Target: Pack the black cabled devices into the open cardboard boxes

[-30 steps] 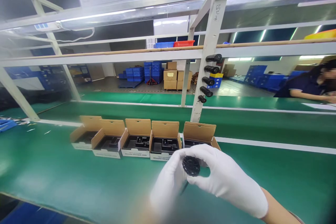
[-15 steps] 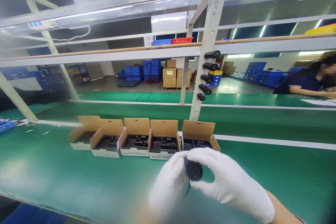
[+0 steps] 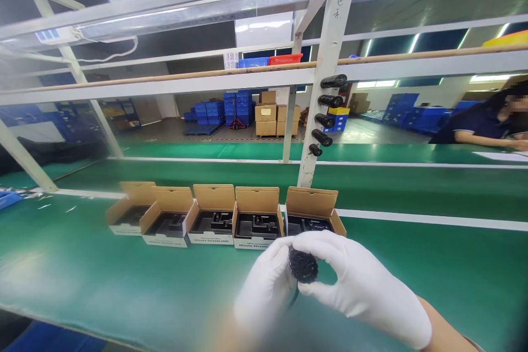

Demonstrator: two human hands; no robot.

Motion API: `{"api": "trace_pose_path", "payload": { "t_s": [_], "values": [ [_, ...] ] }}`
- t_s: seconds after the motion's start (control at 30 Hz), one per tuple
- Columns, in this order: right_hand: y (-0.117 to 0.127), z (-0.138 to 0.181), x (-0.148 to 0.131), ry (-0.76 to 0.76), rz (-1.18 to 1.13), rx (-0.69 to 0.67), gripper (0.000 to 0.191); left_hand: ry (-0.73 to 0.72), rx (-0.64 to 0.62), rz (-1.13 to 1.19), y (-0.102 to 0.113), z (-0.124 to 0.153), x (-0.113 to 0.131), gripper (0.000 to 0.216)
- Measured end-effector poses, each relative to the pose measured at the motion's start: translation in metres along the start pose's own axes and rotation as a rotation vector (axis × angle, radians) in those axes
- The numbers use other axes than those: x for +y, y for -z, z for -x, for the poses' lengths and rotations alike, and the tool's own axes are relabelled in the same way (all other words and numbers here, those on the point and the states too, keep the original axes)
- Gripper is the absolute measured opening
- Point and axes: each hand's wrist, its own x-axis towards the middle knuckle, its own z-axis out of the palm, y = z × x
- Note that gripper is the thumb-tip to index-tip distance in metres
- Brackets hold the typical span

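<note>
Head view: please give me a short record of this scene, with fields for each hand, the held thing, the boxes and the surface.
left hand: white glove, fingers on the round black part
right hand: white glove, pinches the same part from the right
round black part: small, ribbed, held between both hands above the mat
cardboard boxes: five in a row, lids open, black inserts inside
green mat: covers the bench under the boxes
</note>
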Motion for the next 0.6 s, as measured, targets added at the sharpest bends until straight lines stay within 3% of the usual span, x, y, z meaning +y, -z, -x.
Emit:
{"api": "trace_pose_path", "payload": {
  "t_s": [0.43,0.6],
  "values": [
    [-0.0019,0.0009,0.0041,-0.021,0.003,0.022,0.047,0.005,0.008,0.043,0.0059,-0.0033,-0.0034,0.025],
    [-0.0046,-0.0013,0.0073,0.006,0.107,0.046,0.046,-0.021,0.079,-0.096,0.0088,0.0022,0.0025,0.025]
  ]
}}
